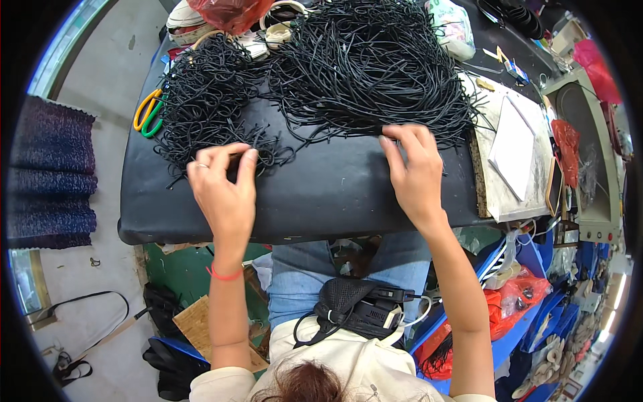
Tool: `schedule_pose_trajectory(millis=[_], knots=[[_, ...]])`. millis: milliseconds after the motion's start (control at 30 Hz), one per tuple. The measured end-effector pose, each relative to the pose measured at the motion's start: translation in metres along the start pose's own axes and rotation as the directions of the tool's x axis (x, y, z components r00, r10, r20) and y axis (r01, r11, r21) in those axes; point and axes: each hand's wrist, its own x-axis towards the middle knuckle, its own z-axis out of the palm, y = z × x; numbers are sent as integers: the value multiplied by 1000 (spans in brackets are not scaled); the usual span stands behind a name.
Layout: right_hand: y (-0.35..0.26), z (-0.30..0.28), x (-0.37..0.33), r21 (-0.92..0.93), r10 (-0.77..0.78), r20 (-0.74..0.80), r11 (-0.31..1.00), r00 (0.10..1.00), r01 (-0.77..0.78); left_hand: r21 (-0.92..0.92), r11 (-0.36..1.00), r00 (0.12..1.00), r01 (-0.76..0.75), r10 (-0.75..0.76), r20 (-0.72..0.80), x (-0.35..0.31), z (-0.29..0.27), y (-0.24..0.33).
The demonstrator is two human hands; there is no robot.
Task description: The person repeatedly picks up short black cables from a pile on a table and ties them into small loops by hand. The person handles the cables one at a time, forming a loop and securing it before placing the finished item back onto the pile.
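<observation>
My left hand (224, 184) is at the front edge of a smaller tangle of short, looped black cords (207, 100). Its fingers are curved, with the thumb slightly apart from them, and I see nothing held between them. A few loose cords lie just beyond its thumb. Farther right, my right hand (416, 171) reaches to the front of a large heap of long black cords (375, 63). Thumb and forefinger there are a little apart, close to the cord ends. Both heaps rest on a black padded table (315, 191).
Scissors with yellow and green handles (151, 117) lie left of the cords. A red plastic bag (231, 13) sits at the back. On the right is a worn pale board (526, 187) with a white sheet. Below stands a blue bin (522, 331) holding orange-red bags.
</observation>
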Motion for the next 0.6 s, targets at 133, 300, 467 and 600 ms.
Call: schedule_pose_trajectory(millis=[133, 300, 467, 600], knots=[[11, 13, 18, -252, -169, -3, 954, 986, 163, 218, 973, 981, -81, 116, -153, 12, 7, -3], [-1, -3, 1, -225, -264, 73, 935, 962, 274, -117, 908, 915, -402, 394, -85, -11, 10, 26], [-21, -28, -28, -40, -329, 115, 941, 937, 335, -301, 792, 786, -531, 593, 176, -29, 27, 60], [-27, -35, -33, 30, -232, 70, 973, 970, 230, -509, 816, 852, -274, 451, 265, -32, 26, 61]])
